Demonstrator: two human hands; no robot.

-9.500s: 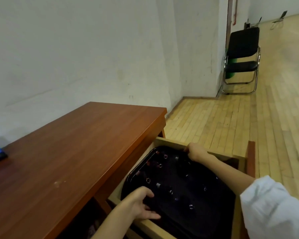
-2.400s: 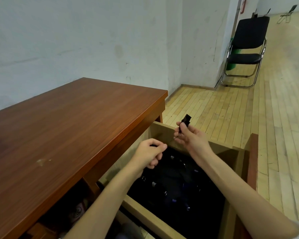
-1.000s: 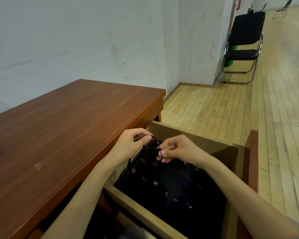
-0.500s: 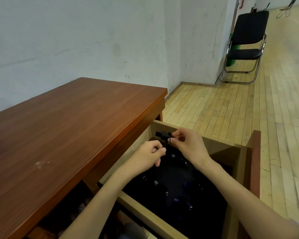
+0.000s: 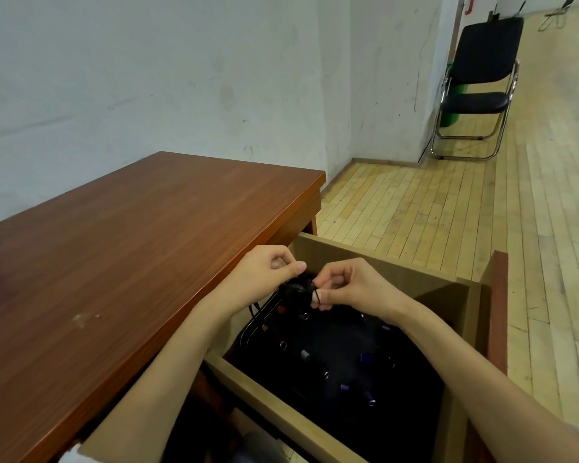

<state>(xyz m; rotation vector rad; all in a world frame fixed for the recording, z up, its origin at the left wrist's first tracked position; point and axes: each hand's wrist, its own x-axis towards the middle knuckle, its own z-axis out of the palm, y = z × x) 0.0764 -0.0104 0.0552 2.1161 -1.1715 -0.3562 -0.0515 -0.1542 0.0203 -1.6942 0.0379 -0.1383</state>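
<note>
- The small black object is held between both hands, in the air above the far left corner of an open drawer.
- It is dark and rounded, perhaps a little clip or cap. Its outline is hard to read against the dark things below it.
- A thin black cord runs from it, crosses a fingertip of the right hand and hangs in a loop at the lower left.
- The left hand has its fingers curled, with thumb and forefinger pinched together just above the object and gripping it.
- The right hand has its fingers bent inward too, pinching the object and cord from the other side.
- Below them a black tray lies in the drawer, scattered with small pieces, some ring-shaped and some bluish.
- The drawer has pale wooden walls and a reddish-brown front on the right.
- To the left is the surface, a reddish-brown wood-grain top with a pale scuff near its front edge.
- It stands against a white, marked wall.
- The floor is light wooden strips.
- A black folding chair with a chrome frame stands well apart by the far wall corner.
</note>
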